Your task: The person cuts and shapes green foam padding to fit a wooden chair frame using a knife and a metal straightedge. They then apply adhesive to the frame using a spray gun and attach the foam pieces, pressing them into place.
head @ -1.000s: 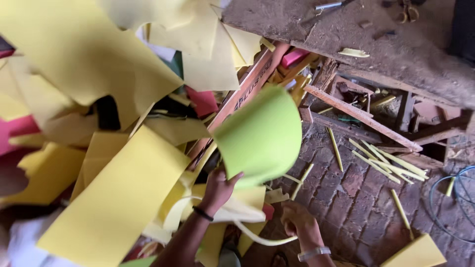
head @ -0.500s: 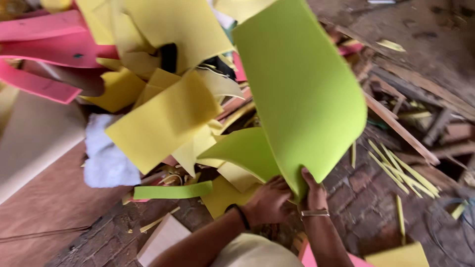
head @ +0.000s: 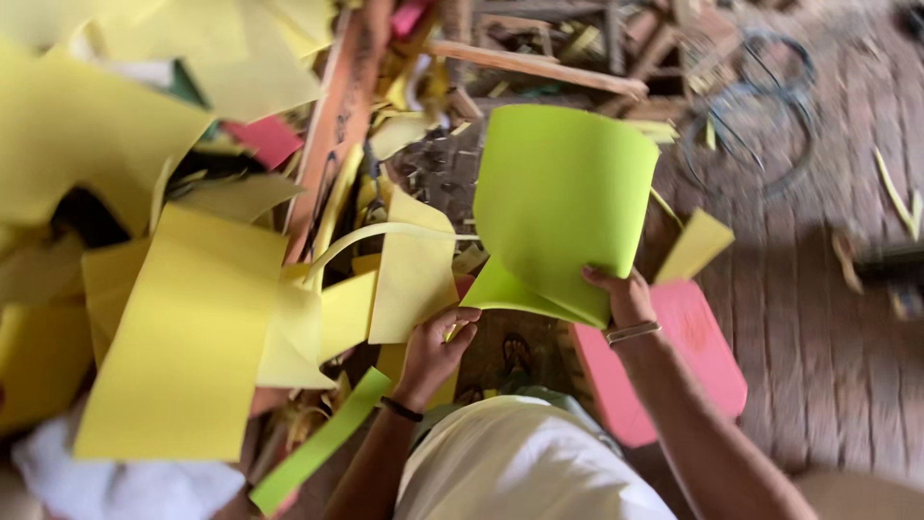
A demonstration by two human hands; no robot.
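- Since half a second ago, we see the big lime-green sheet [head: 563, 207] has dropped from filling the upper view to a smaller curl above our right hand [head: 624, 297], and the view has swung so the brick floor [head: 818, 289] now lies to the right.
- Our right hand's fingers are closed on the bottom edge of the lime-green sheet, thumb on its near face; the sheet rises up and away from the fingers, bowed like a half tube.
- A thin band sits on that wrist, just below the fingers.
- Our left hand [head: 433, 349] has its fingers curled around the lower edge of a pale yellow sheet [head: 414, 274], which stands up just above them.
- A dark band circles the left wrist.
- Left of the left fingers lies a large yellow sheet [head: 188, 347], amid a heap of more yellow offcuts.
- Below and left of those fingers, a narrow green strip [head: 322, 443] slants down.
- Right of and below the right fingers, a pink slab [head: 693, 356] rests on the brick floor.
- Beyond both hands, a reddish wooden plank [head: 337, 116] runs away from us.
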